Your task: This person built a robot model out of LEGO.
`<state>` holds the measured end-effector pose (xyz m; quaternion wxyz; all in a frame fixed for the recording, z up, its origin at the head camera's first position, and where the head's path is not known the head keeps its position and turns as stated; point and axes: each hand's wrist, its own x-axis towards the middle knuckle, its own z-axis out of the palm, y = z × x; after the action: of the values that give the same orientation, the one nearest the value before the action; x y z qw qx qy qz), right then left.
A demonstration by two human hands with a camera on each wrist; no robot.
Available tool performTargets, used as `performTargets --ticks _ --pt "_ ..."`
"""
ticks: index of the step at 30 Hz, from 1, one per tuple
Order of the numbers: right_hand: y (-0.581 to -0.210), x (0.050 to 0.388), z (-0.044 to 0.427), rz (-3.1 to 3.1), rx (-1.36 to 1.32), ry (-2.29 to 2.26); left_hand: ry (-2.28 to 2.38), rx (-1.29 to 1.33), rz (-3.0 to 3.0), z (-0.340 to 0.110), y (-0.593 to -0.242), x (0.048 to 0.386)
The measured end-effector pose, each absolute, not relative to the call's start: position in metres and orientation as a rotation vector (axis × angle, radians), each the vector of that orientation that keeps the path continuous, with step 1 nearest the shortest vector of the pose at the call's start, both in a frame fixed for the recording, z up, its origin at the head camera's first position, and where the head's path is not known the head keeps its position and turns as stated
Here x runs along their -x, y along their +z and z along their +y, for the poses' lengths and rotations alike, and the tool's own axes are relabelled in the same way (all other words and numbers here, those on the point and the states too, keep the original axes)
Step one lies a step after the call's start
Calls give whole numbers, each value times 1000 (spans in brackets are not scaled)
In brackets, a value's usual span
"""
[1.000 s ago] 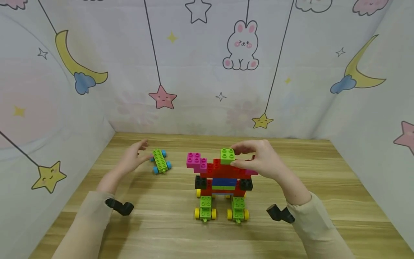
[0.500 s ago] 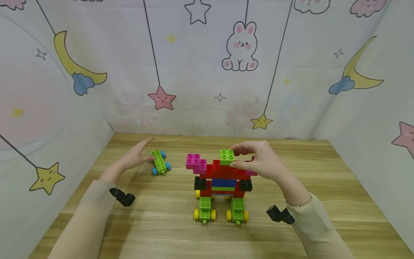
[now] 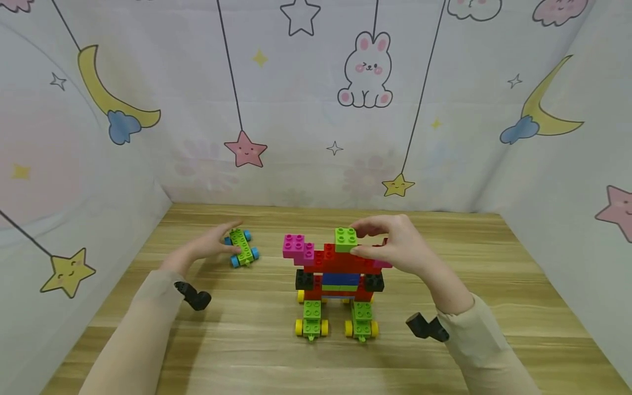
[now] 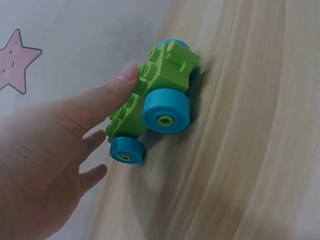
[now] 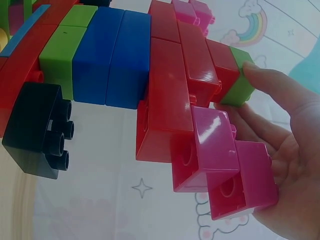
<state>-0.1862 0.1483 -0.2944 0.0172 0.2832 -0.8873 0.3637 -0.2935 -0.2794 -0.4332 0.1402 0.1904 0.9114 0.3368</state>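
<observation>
My left hand (image 3: 207, 245) is at a small lime-green wheeled base (image 3: 241, 240) with blue wheels, which stands on the table. In the left wrist view, the thumb lies over the base's studs (image 4: 148, 71) while the other fingers extend behind, uncurled. My right hand (image 3: 397, 244) pinches a lime-green brick (image 3: 345, 239) between thumb and fingers, atop a built figure. That figure has red bricks (image 3: 340, 265), blue bricks (image 3: 340, 278), black side bricks (image 3: 304, 280) and lime wheeled feet (image 3: 312, 321) with yellow wheels. Pink bricks (image 5: 242, 175) step out beside my right palm.
A wooden table (image 3: 237, 351) carries everything. White cloth (image 3: 306, 99) printed with stars, moons and a rabbit encloses its back and sides. Each wrist wears a black camera mount (image 3: 193, 297).
My left hand has moved right and reached the wheeled base, its thumb now over it. My right hand keeps its pinch on the lime-green brick, and the figure stays put.
</observation>
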Motion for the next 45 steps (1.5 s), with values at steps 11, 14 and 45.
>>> performTargets --ticks 11,14,45 --pt "-295 186 148 -2739 -901 1118 888 -573 2645 -279 -435 293" --pt "-295 186 148 -2741 -898 1118 879 -570 2664 -278 -436 293" --pt "-296 187 149 -2749 -893 1118 873 -494 2836 -260 -452 283"
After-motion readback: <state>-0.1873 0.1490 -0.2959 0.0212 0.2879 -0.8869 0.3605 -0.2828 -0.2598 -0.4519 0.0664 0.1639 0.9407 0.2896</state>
